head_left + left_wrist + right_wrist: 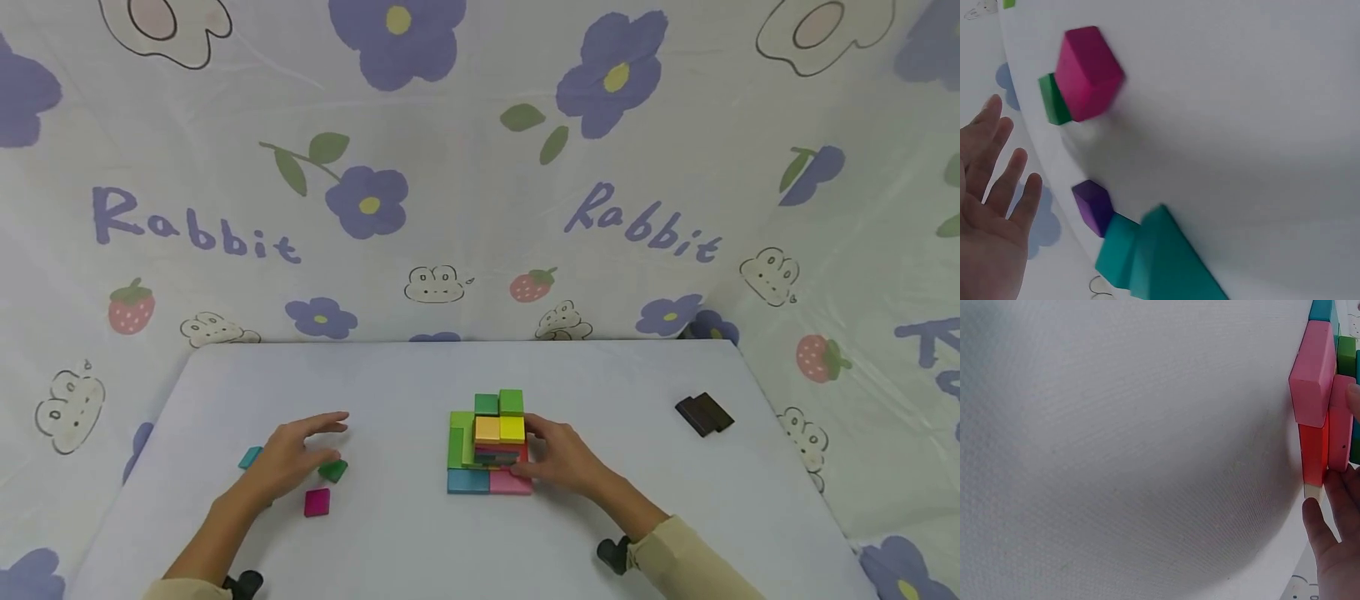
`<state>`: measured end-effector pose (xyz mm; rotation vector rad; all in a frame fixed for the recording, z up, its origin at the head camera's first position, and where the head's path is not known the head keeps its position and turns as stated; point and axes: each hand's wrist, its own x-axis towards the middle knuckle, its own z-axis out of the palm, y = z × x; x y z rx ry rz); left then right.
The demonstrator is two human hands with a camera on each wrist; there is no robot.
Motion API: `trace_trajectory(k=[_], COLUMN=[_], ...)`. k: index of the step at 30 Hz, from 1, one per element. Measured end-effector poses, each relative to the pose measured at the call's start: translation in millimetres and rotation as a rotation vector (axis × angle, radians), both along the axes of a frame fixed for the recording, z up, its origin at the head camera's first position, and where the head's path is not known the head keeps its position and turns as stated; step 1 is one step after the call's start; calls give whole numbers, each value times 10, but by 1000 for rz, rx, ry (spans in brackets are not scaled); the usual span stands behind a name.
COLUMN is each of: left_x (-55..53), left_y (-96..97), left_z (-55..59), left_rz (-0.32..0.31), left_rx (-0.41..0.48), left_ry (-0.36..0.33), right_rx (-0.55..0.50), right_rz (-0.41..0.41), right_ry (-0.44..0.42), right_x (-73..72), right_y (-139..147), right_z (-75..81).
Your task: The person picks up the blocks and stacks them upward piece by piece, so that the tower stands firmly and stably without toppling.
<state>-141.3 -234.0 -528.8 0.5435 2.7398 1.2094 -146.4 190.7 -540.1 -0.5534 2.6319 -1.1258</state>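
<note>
A layered stack of coloured wooden blocks stands mid-table, with yellow and green blocks on its upper levels. My right hand holds the stack's right side, thumb at the front and fingers toward the back. In the right wrist view its fingers meet the end of a pink block, above a red block. My left hand hovers with spread fingers and holds nothing. Near it lie a green block, a magenta block and a teal block.
Two dark brown flat pieces overlap at the table's right. The left wrist view shows a purple block beside teal pieces. A patterned cloth hangs behind the white table.
</note>
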Motion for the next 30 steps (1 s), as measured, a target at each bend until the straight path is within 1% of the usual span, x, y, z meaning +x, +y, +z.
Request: trace_trajectory(k=[1, 3, 6, 10, 15, 20, 23, 26, 30], left_x=[11, 33, 49, 59, 58, 45, 37, 33, 48], left_y=[-34, -85, -139, -178, -186, -172, -165, -162, -154], left_z=[-24, -41, -50, -39, -42, -75, -98, -114, -129], left_rz=[5, -4, -36, -73, -85, -72, -51, -36, -16], left_rx=[-8, -19, -41, -51, -83, -133, -156, -169, -160], left_ry=[-18, -44, -66, -91, -118, -107, -89, -58, -21], right_rx=[-5, -11, -14, -17, -15, -10, -13, -15, -12], right_rz=[2, 6, 11, 13, 12, 10, 9, 9, 13], right_ry=[1, -2, -9, -16, -11, -11, -13, -12, -6], right_x=[0, -1, -2, -4, -7, -9, -12, -11, -6], right_y=[1, 4, 5, 5, 4, 5, 6, 7, 10], right_z=[-2, -7, -18, -19, 1, 9, 2, -6, -5])
